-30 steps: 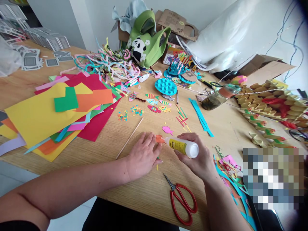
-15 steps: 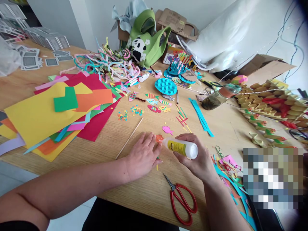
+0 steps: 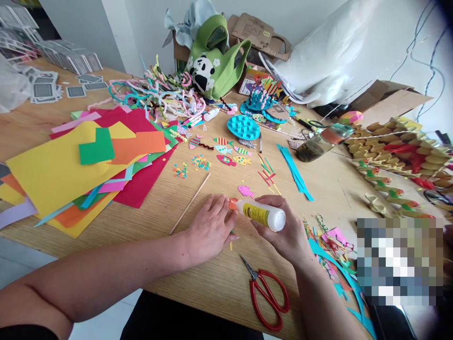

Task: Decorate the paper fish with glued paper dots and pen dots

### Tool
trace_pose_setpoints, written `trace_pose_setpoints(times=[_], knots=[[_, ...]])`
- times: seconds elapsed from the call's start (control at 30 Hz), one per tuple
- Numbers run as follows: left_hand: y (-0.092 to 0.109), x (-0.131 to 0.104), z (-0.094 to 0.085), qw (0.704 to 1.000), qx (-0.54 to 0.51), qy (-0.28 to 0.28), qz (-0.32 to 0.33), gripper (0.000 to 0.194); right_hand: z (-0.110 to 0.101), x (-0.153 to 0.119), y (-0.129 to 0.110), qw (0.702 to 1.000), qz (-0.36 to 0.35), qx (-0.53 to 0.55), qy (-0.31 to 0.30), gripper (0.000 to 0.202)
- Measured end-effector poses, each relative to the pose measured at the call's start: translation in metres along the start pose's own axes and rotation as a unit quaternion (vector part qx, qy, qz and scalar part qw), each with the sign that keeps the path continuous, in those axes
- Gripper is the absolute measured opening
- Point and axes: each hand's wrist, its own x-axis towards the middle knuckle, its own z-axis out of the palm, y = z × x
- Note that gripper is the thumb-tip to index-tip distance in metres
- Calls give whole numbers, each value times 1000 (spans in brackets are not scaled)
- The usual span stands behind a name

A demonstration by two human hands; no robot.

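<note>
My right hand (image 3: 283, 231) is wrapped round a white glue bottle (image 3: 262, 214) with a yellow label, tilted so its nozzle touches a small orange paper piece (image 3: 233, 203). The fingertips of my left hand (image 3: 211, 229) press that orange piece against the table. A pink paper fish (image 3: 245, 191) lies just beyond the bottle. Several decorated paper fish (image 3: 223, 149) are farther back, near piles of tiny confetti (image 3: 202, 162) and thin paper strips (image 3: 268, 172). Red-handled scissors (image 3: 267, 295) lie open below my right hand. A wooden stick (image 3: 191, 202) is left of my left hand.
Coloured paper sheets (image 3: 60, 165) are stacked at the left. Behind them lie pipe cleaners (image 3: 159, 97) and a green panda bag (image 3: 219, 61). Blue strips (image 3: 295, 172), a jar (image 3: 320, 144) and paper scraps (image 3: 334, 252) are on the right.
My right hand has moved slightly left with the glue bottle, bringing the nozzle farther over the orange piece. My left hand has stayed in place.
</note>
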Motion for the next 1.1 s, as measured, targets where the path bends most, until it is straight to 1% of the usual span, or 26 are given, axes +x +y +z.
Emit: trace_pose_setpoints(times=[0.2,0.33,0.43,0.5,0.6,0.7,0.8,0.87,1.0,1.1], knots=[[0,0,0,1000,3,1,-2,54,0,0,0,1000,10,0,5,34],[0,-1,1,1000,11,6,-1,54,-1,0,-1,1000,13,2,21,34],[0,-1,2,1000,14,4,0,54,-2,0,0,998,23,21,61,34],[0,-1,3,1000,16,4,-2,53,-3,0,2,992,35,62,103,33],[0,-1,4,1000,16,8,-3,53,-4,2,7,970,59,174,160,33],[1,-1,5,1000,11,21,-1,54,-7,6,10,930,89,297,197,35],[0,-1,8,999,10,37,-13,52,-13,11,14,891,111,372,235,36],[0,-1,9,999,13,41,-19,51,-18,13,18,876,116,389,260,37],[0,1,10,998,15,57,-13,51,-27,16,36,869,121,367,309,35],[0,1,10,998,16,59,-16,51,-31,18,54,862,169,313,361,37]])
